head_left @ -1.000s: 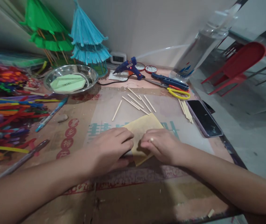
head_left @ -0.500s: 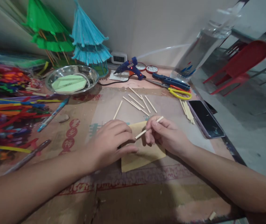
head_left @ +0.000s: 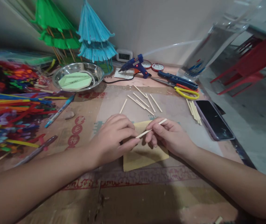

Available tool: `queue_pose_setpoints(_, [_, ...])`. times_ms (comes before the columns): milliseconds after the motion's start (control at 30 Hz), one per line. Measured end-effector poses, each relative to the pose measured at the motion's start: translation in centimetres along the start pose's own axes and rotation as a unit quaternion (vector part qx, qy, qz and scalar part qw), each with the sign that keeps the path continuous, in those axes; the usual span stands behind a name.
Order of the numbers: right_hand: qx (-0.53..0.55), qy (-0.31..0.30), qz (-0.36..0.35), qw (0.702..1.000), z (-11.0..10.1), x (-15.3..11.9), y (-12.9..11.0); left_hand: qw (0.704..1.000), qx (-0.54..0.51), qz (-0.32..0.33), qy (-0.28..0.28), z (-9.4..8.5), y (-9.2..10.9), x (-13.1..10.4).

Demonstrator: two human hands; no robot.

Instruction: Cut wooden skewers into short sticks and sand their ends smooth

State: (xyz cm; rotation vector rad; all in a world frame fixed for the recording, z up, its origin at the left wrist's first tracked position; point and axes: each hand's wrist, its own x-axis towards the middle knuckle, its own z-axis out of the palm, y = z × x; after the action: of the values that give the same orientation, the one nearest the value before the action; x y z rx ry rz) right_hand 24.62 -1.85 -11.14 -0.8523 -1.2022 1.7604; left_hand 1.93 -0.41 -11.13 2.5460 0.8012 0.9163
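My right hand [head_left: 164,133] pinches a short pale wooden stick [head_left: 144,133] between thumb and fingers, its far end pointing up to the right. At the stick's lower left end is my left hand [head_left: 116,138], thumb and forefinger closed around the tip. Both hands are above a yellowish square sheet [head_left: 144,157], partly covered by the fingers. Beyond them, several similar loose sticks [head_left: 141,99] lie scattered on a translucent sheet [head_left: 170,109]. One more stick [head_left: 123,106] lies just past my left hand.
Colourful pipe cleaners [head_left: 11,118] crowd the left side. Behind stand a metal bowl [head_left: 55,82] with green card, a blue glue gun [head_left: 135,64] and green and blue tiered paper models. At right are yellow-handled scissors [head_left: 186,92], a stick bundle [head_left: 194,112], a phone [head_left: 214,119] and a bottle [head_left: 205,53].
My left thumb and forefinger have come together at the stick's end. The stick stays in my right hand and lies slightly flatter. The whole view has shifted a little.
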Motion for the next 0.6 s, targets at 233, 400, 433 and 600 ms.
queue_pose_setpoints(233, [-0.034, 0.048, -0.044, 0.997, 0.13, -0.44, -0.14, 1.000, -0.013, -0.005, -0.006, -0.17, 0.33, 0.09])
queue_pose_setpoints(400, [-0.018, 0.031, -0.038, 0.999, -0.04, -0.29, -0.06, 1.000, -0.017, -0.015, -0.002, 0.01, 0.11, 0.03])
queue_pose_setpoints(433, [-0.017, 0.028, -0.040, 0.999, -0.04, -0.28, -0.02, 1.000, -0.017, -0.017, -0.005, 0.03, 0.06, 0.02])
queue_pose_setpoints(600, [-0.028, 0.019, -0.041, 0.999, 0.08, -0.47, 0.11, 0.999, -0.019, -0.019, -0.018, 0.01, 0.00, 0.06])
